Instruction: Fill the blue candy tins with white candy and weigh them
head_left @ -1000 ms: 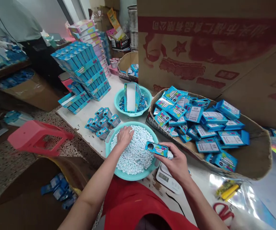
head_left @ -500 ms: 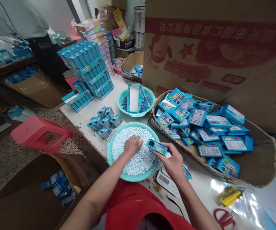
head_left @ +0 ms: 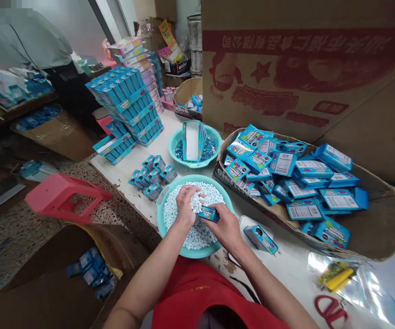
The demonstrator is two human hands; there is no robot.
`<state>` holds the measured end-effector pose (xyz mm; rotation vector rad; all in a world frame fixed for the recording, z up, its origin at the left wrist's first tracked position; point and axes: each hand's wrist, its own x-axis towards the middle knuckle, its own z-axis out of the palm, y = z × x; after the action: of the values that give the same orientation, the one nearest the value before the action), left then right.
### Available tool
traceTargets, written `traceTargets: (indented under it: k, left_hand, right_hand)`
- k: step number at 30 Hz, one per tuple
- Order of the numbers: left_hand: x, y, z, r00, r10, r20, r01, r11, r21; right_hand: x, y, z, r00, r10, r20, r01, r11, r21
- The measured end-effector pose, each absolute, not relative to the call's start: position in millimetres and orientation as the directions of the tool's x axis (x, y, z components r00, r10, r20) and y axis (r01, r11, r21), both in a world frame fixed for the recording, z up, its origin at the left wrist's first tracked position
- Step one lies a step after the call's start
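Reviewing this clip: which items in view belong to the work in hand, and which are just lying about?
In the work:
- white pellets, some in the left hand
- blue box in the right hand
- turquoise bowl of pellets

Apparently just lying about:
- red scissors
- clear bag with yellow items
- red stool

The upright carton's role: cannot tell.

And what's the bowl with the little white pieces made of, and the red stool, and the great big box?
The bowl looks like smooth plastic: pale green all over, with a molded rim. The red stool seems to be plastic too, slightly shiny, with rounded edges. The big box looks like cardboard: dull brown, with red printing.
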<state>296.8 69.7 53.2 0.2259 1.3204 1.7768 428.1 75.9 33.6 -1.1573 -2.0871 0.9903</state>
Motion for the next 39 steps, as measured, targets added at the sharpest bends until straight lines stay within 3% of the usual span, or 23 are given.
traceTargets:
  k: [4, 10, 20, 39]
  left_hand:
    - [295, 73, 54, -0.651, 0.698, -0.298, -0.497, -0.096, 0.862]
    - [291, 76, 52, -0.676, 0.702, -0.225, -0.431, -0.129, 0.893]
    - [294, 78, 46, -0.703, 0.691, -0.17, -0.328, -0.102, 0.939]
    - [304, 75, 54, -0.693, 0.706, -0.142, -0.356, -0.164, 0.92]
  right_hand:
    - [422, 76, 41, -0.465, 0.874, 0.14, 0.473, 0.38, -0.795]
    - [421, 80, 42, -0.497, 0.864, 0.078, 0.495, 0.356, -0.792]
    - [424, 81, 43, -0.471, 0.881, 0.052, 0.467, 0.298, -0.833]
    - [425, 80, 42, -0.471, 0.875, 0.11, 0.384, 0.316, -0.867]
